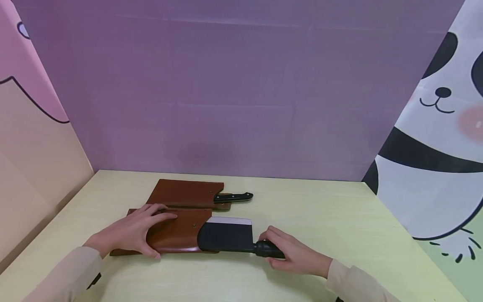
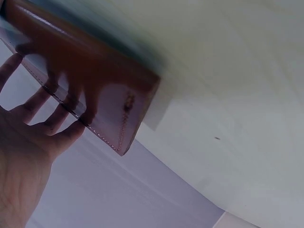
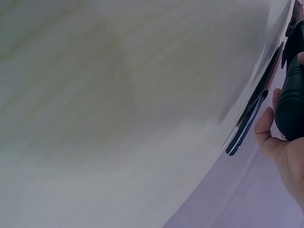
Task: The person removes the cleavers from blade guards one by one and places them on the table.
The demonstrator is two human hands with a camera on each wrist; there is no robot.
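Here, your left hand (image 1: 132, 233) lay flat on the near brown sheath (image 1: 177, 235), its fingers (image 2: 45, 92) straight and spread, pressing it to the counter (image 1: 339, 218) toward the near left edge. Your right hand (image 1: 296, 253) had its fingers curled round the black handle (image 1: 268, 249) of the cleaver (image 1: 226, 237), which lay flat just right of the sheath's mouth. Only the blade's front edge sat inside, so I judged the sheathing barely begun, with most of the blade left out. The cleaver's long axis ran along the counter's near edge, blade pointing left, handle right. Behind it, a second sheath (image 1: 186, 193) already held a knife (image 1: 233, 196), handle pointing right.
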